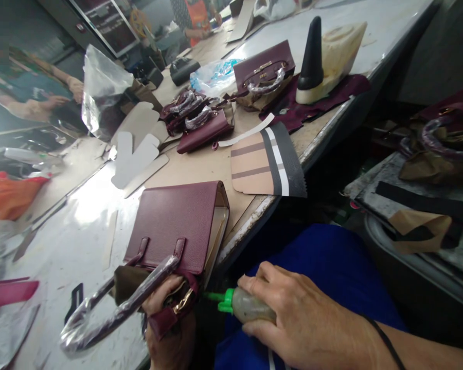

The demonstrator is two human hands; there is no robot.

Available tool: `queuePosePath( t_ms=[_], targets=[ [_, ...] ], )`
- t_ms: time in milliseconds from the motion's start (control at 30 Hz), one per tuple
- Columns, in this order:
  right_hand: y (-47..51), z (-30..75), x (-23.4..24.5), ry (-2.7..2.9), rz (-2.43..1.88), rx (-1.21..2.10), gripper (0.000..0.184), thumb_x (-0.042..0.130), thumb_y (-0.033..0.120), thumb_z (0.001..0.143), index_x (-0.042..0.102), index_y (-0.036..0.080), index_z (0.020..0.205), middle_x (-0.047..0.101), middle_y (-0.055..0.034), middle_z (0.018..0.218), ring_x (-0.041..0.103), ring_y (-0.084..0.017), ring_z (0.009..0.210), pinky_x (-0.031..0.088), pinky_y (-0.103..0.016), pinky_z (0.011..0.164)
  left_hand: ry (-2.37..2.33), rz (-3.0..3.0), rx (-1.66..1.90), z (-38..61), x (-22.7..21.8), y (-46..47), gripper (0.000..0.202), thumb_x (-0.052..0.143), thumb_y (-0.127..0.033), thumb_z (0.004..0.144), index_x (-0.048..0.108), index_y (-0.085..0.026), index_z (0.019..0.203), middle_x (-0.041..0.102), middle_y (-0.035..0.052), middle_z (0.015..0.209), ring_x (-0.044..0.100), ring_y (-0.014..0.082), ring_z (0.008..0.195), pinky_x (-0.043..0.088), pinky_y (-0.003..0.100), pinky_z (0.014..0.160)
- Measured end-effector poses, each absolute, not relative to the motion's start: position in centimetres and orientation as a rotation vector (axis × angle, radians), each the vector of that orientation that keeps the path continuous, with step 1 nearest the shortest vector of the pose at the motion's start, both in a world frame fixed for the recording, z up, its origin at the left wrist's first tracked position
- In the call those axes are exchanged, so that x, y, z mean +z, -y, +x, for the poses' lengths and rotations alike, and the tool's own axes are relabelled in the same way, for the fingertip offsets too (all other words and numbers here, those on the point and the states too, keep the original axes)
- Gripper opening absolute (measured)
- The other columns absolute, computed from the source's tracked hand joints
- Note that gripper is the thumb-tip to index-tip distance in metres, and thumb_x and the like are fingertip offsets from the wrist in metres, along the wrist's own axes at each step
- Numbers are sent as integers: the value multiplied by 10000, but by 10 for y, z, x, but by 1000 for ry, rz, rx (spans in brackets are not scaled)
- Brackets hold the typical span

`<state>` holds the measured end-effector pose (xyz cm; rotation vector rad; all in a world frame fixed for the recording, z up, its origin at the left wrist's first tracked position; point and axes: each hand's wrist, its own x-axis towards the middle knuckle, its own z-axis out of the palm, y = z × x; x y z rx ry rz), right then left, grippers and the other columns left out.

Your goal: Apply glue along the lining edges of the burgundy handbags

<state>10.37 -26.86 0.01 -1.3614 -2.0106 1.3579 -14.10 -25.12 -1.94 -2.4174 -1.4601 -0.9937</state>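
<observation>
A burgundy handbag lies on its side at the near edge of the table, its open end towards me. Its handles are wrapped in clear plastic, and a burgundy strap with a gold clasp hangs at the opening. My left hand is closed on the bag's mouth, with its fingers partly hidden by the handle and strap. Just right of the bag, my right hand is wrapped round a small squeeze bottle with a green nozzle cap. The nozzle points left at the bag's opening; whether it touches is unclear.
Further up the table lie a checked panel, grey cut pieces and more burgundy bags. A black cone stands by a pale container. On the right is a side stand with bag parts. Other people work across the table.
</observation>
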Motion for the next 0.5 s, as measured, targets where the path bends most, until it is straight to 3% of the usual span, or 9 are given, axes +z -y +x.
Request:
queuePosePath(
  t_ms=[233,500],
  targets=[
    [271,104,-2,1980,-1387,1358,353,678,280,800,595,255,1142,562,-35,939,573,-210,862,487,-360,793,1452,-2436,-961,-136,-18,250,226,513,-74,781,522,-171,985,552,41,864,541,186,825,422,322,760],
    [265,110,-21,1827,-1413,1442,330,711,237,735,647,276,1056,611,9,926,613,-157,847,497,-237,797,1574,-2373,-887,-159,-35,253,247,515,-218,807,530,-189,1052,594,76,932,580,222,876,478,331,720]
  ],
)
